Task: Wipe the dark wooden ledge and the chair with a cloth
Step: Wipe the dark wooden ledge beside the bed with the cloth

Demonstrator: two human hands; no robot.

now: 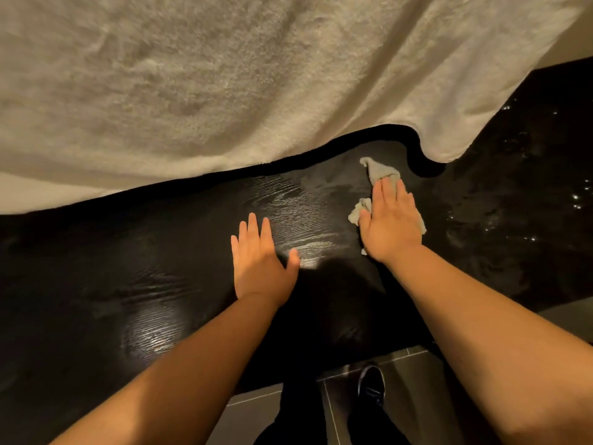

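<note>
The ledge-wiping step was in hand: the right hand point(392, 224) lay flat, fingers point(386, 195) straight and close together, pressing a crumpled pale cloth point(377, 171) onto the dark wooden ledge point(160, 268). The left hand point(261, 261) rested open-palmed beside it. The glossy, grained wood showed streaks; a fluffy white blanket point(224, 75) overhung its far edge. The next stroke probably called for sweeping sideways under steady pressure. No chair showed.

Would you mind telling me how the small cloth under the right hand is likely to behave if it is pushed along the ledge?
The cloth looks floppy: it lies crumpled, with loose corners poking out around the flat right hand, so it will probably bunch rather than slide flat. It seems light. On the glossy dark wooden ledge it should glide easily under pressure.
</note>
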